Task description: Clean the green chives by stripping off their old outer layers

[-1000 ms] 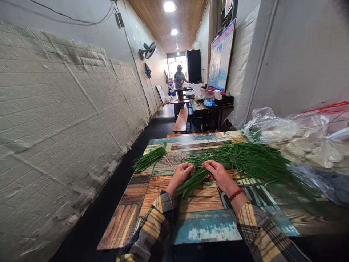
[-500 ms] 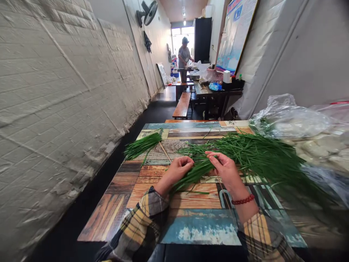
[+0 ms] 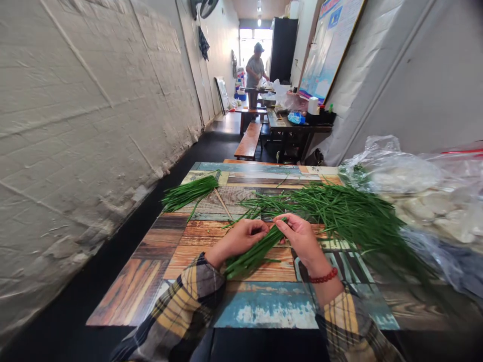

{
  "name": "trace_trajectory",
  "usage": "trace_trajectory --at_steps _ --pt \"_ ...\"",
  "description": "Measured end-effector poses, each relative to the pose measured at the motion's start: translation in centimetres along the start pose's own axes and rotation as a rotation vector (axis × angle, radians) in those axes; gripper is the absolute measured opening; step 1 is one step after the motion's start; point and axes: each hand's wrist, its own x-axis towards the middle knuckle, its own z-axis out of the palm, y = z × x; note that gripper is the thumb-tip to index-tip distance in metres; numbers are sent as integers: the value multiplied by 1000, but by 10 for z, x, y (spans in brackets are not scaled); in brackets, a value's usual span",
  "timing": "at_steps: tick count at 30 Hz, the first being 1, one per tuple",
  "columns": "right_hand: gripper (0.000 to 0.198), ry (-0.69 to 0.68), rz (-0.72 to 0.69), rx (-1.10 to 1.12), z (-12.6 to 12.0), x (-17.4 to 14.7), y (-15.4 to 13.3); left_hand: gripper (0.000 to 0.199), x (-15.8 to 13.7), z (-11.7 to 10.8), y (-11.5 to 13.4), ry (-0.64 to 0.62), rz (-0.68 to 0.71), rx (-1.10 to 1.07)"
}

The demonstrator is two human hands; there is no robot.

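Observation:
A small bunch of green chives (image 3: pixel 249 259) slants across the table in front of me. My left hand (image 3: pixel 243 237) is closed around it, fingers curled at its upper left side. At its upper end my right hand (image 3: pixel 299 237), with a red bead bracelet at the wrist, pinches the stalks between thumb and fingers. Fingers hide part of that end. Right of my hands spreads a large loose pile of chives (image 3: pixel 350 211). Another gathered bunch of chives (image 3: pixel 190 193) lies at the left edge, a thin straw-coloured strip (image 3: pixel 224 203) beside it.
The table (image 3: pixel 151 289) has a patchwork wood pattern. Clear plastic bags (image 3: pixel 407 176) with pale contents crowd its right side. Beyond stand a bench (image 3: pixel 249 141) and a dark table (image 3: pixel 298 128) with goods. A person (image 3: pixel 255 68) works at the back. A white wall runs along the left.
Both hands have drawn slightly nearer and left with the bunch, which now looks tighter and steeper. The thin strand that hung below my right hand no longer shows clearly. The view has shifted slightly.

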Motion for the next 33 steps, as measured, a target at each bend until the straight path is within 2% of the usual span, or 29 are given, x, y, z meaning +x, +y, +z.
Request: trace_trajectory --at_steps 4,9,14,17,22,25,30,33 --pt "25 -20 0 -32 1 1 2 32 3 3 -5 7 -8 -23" --pt "20 -19 -100 -105 -1 1 2 30 6 7 -10 3 16 -59" --pt "28 54 -6 -62 -2 -5 1 16 7 4 -11 245 -8 -99" --pt "31 51 33 -20 1 -9 0 17 7 2 -12 298 -43 -197" --pt "30 84 45 -14 0 -10 0 17 6 2 -10 383 -14 -273" --pt "31 125 23 -17 -2 -10 0 21 5 3 -7 379 -11 -292" --pt "32 39 66 -88 5 -13 -1 22 5 6 -5 346 -2 -300" --pt "30 34 54 -88 8 -13 0 22 5 9 -5 317 -24 -347"
